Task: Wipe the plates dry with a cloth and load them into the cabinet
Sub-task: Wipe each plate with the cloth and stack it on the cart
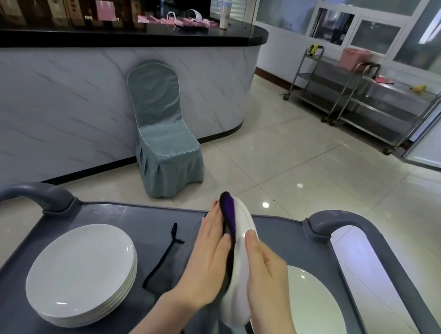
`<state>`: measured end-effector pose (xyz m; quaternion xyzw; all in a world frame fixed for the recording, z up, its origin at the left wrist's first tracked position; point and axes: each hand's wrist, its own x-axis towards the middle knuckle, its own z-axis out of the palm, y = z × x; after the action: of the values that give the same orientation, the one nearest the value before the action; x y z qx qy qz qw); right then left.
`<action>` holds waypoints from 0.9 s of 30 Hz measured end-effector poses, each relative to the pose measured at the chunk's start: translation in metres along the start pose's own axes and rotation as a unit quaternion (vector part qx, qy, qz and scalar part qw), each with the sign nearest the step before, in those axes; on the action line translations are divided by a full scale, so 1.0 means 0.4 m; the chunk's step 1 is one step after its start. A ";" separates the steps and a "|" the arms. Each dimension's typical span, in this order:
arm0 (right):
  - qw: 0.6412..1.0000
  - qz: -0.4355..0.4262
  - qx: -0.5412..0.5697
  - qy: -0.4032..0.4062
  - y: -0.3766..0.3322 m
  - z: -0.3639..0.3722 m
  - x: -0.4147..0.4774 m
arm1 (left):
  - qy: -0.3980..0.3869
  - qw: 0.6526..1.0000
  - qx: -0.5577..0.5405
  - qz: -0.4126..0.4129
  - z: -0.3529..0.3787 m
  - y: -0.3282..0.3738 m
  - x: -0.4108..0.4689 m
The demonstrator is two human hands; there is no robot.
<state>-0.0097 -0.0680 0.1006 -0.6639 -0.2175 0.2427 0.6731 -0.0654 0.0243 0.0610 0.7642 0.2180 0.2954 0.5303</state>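
Observation:
I hold a white plate (240, 255) on edge above a grey cart tray (130, 214). My right hand (267, 275) holds the plate's right face, thumb toward the rim. My left hand (209, 257) presses a dark purple-and-grey cloth (228, 217) flat against the plate's left face, fingers straight. The cloth's lower end hangs down to the tray. A stack of several white plates (81, 272) lies on the tray's left side. Another white plate (314, 317) lies on the right, partly behind my right arm.
The cart has grey handles at left (30, 193) and right (345, 224). Beyond it stand a chair with a teal cover (162, 137), a marble-fronted counter (55, 96) and steel trolleys (367, 96) at the far right. Tiled floor lies between them.

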 end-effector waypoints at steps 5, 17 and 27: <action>0.999 0.004 0.048 0.004 -0.015 -0.010 0.020 | -0.041 0.967 0.206 0.147 0.040 0.003 -0.050; 0.996 0.053 0.063 -0.041 -0.016 -0.094 0.041 | -0.034 0.986 0.133 0.090 -0.058 -0.060 0.070; 0.983 0.127 0.033 -0.128 -0.014 -0.132 0.071 | -0.050 0.964 0.209 0.156 -0.050 -0.066 0.030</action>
<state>0.0453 -0.0920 0.1041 -0.6268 -0.2074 0.4161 0.6253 -0.0708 0.0546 0.0439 0.8963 0.1267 0.2839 0.3163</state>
